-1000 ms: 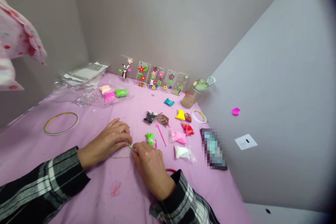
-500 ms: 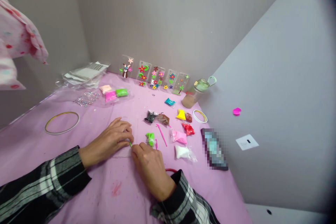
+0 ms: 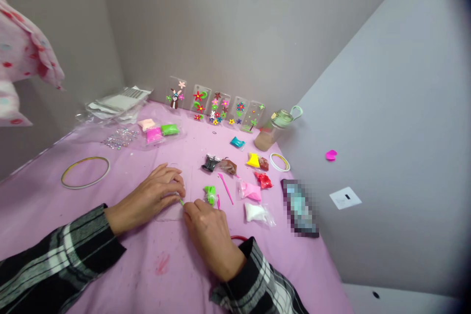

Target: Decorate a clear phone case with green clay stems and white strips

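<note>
A thin green strip of clay [image 3: 181, 202] shows between my two hands, over a clear phone case [image 3: 171, 219] lying flat on the cloth. My left hand [image 3: 162, 187] rests on the case, its thumb and forefinger closed at the strip's upper end. At the strip's lower end, the fingers of my right hand [image 3: 204, 225] are pinched together, and the fingertips are mostly hidden. Just right of the hands sits an opened packet of green clay [image 3: 210, 195], with a pink stick tool [image 3: 225, 188] beside it.
Clay packets lie around, among them black [image 3: 211, 163], pink [image 3: 250, 190] and white [image 3: 254, 213]. Several decorated clear cases [image 3: 201, 103] lean on the back wall. A jar [image 3: 270, 132], a blurred phone [image 3: 300, 208] and a bangle [image 3: 85, 172] stand or lie near the edges.
The whole view has shifted slightly to the left. Both hands stay at the green strip, with the left fingers moved only a little.
</note>
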`<action>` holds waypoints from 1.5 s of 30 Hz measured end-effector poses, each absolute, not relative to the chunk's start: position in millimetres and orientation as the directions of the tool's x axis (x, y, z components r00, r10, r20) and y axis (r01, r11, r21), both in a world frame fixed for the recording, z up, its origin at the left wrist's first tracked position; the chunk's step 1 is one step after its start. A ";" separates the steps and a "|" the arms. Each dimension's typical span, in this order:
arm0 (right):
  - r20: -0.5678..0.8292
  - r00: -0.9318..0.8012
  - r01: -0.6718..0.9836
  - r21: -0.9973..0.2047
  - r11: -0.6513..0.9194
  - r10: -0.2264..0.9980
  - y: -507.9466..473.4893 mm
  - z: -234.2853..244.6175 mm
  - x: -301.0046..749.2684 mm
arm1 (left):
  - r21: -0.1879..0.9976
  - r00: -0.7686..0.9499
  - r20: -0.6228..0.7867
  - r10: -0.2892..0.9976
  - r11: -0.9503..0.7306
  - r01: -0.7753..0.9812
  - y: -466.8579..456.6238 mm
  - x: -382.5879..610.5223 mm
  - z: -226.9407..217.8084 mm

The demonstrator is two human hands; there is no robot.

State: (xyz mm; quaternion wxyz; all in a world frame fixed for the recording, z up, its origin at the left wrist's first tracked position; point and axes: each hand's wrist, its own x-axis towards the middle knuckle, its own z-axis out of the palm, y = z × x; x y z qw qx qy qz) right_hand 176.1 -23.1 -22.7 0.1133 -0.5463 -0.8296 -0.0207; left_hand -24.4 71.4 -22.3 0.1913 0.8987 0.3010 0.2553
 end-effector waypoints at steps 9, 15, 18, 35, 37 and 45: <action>0.211 -0.380 0.907 -0.107 0.408 0.901 -23.6 -22.0 175.4 | 0.489 0.659 0.343 0.670 -0.726 0.484 72.2 -21.2 -21.5; 0.201 -0.366 0.911 -0.120 0.394 0.909 -24.5 -21.7 175.8 | 0.477 0.682 0.289 0.671 -0.719 0.505 72.3 -34.7 -18.8; 0.200 -0.352 0.913 -0.142 0.383 0.914 -24.4 -20.5 175.2 | 0.476 0.695 0.265 0.669 -0.717 0.509 71.0 -35.1 -22.7; 0.091 -0.356 0.915 -0.168 0.367 0.930 -23.7 -9.8 170.5 | 0.458 0.695 0.299 0.654 -0.737 0.497 72.3 -26.1 -34.4; 0.093 -0.357 0.915 -0.167 0.368 0.930 -23.9 -8.9 170.2 | 0.455 0.691 0.308 0.654 -0.739 0.498 72.3 -24.5 -34.3; 0.099 -0.355 0.911 -0.186 0.368 0.929 -23.9 -9.4 170.0 | 0.446 0.651 0.336 0.681 -0.724 0.527 75.0 -29.2 -26.9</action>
